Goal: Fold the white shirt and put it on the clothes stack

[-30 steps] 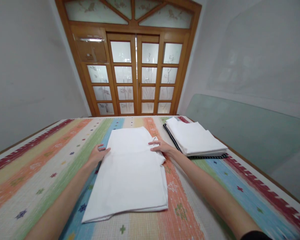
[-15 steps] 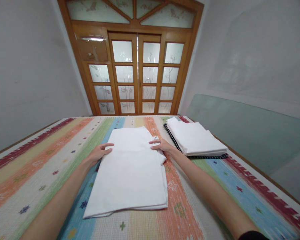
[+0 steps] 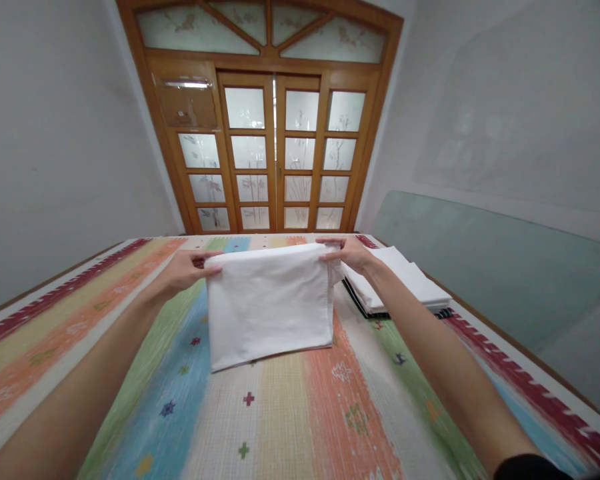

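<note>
A folded white garment (image 3: 270, 303) hangs between my hands, its top edge lifted and its lower edge close to the striped cloth (image 3: 275, 413). My left hand (image 3: 190, 268) pinches its upper left corner between thumb and fingers. At the upper right corner, my right hand (image 3: 347, 255) grips it the same way. A small loose part of the fabric sticks out below the right fingers. Behind my right wrist lies a stack of folded white garments (image 3: 405, 280), partly hidden by that arm, with a dark piece striped in white at its bottom.
The striped cloth covers a broad flat surface. A pale green panel (image 3: 480, 253) leans along the right wall. Wooden doors with frosted panes (image 3: 300, 153) stand beyond the far edge, and a grey wall (image 3: 55, 133) rises on the left.
Both hands have raised the white garment's far edge from the surface; it was lying flat and now hangs upright, farther away. The right hand moved outward and now covers part of the stack.
</note>
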`<state>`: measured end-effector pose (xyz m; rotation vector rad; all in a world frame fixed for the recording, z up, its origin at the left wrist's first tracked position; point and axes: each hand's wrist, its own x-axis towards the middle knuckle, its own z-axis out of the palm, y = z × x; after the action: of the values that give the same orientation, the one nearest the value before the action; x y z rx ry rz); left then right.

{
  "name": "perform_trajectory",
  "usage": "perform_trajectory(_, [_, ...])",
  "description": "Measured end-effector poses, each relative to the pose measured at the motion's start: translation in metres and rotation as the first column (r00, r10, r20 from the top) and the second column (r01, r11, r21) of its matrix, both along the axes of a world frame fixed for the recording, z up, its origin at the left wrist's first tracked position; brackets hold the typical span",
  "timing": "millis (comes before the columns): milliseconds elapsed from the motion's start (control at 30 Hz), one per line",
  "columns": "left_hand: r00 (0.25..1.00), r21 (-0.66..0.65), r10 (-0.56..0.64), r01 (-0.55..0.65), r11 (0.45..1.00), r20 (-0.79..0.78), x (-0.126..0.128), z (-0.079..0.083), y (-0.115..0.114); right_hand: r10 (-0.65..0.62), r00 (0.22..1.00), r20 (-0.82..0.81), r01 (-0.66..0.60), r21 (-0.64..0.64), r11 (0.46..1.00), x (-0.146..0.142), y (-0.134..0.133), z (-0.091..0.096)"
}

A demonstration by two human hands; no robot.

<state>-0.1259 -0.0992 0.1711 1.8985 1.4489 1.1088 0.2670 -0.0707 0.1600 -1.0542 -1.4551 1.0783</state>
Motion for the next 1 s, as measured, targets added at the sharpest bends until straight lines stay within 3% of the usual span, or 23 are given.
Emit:
perform_trajectory(100, [0.976,0.135,0.035,-0.006,0.991,-0.217,0.002,0.017,0.001,-0.082,0.981,0.174,0.067,0.090,0.994,0.004,-0.001,0.013])
perform_trajectory(200, [0.937,0.251,0.092,-0.004,0.968,-0.337,0.006,0.022,0.002,-0.223,0.928,0.299,0.171,0.192,0.966,0.003,0.001,0.013])
perform_trajectory(300, [0.910,0.306,0.157,-0.035,0.951,-0.383,0.012,0.018,0.004,-0.361,0.838,0.410,0.248,0.304,0.920,-0.002,0.003,0.006])
perform_trajectory(367, [0.910,0.344,0.207,-0.078,0.936,-0.358,0.015,0.015,0.004,-0.480,0.764,0.432,0.304,0.415,0.858,-0.004,0.002,0.003])
perform_trajectory(433, [0.935,0.359,0.207,-0.095,0.929,-0.288,0.015,0.013,0.002,-0.529,0.751,0.395,0.298,0.512,0.805,-0.003,-0.001,0.004])
perform_trajectory(500, [0.971,0.311,0.131,-0.064,0.948,-0.199,0.013,0.014,-0.004,-0.419,0.825,0.379,0.189,0.514,0.837,0.001,-0.009,0.009])
perform_trajectory(600, [1.000,0.173,-0.014,0.018,0.985,-0.027,0.009,0.020,-0.015,-0.142,0.922,0.360,-0.005,0.378,0.926,0.011,-0.024,0.026])
perform_trajectory(667, [0.985,0.111,-0.073,0.056,0.992,0.155,0.007,0.026,-0.020,-0.049,0.960,0.277,-0.039,0.306,0.951,0.017,-0.031,0.040])
perform_trajectory(767, [0.911,0.034,-0.114,0.110,0.993,0.396,0.010,0.030,-0.015,-0.012,0.986,0.163,-0.029,0.244,0.969,0.021,-0.027,0.056])
perform_trajectory(833, [0.898,-0.054,-0.094,0.129,0.990,0.429,0.014,0.020,-0.003,-0.051,0.977,0.206,0.007,0.209,0.978,0.019,-0.013,0.052])
perform_trajectory(900, [0.958,-0.154,-0.026,0.072,0.985,0.286,0.017,-0.002,0.009,-0.115,0.921,0.371,0.052,0.176,0.983,0.013,0.004,0.035])
perform_trajectory(967, [0.992,-0.191,0.104,-0.117,0.975,-0.074,0.020,-0.033,0.018,-0.142,0.792,0.594,0.073,0.139,0.988,0.006,0.018,0.005])
perform_trajectory(1000, [0.978,-0.187,0.138,-0.167,0.968,-0.158,0.020,-0.050,0.021,-0.104,0.681,0.725,0.057,0.088,0.994,0.002,0.022,-0.012])
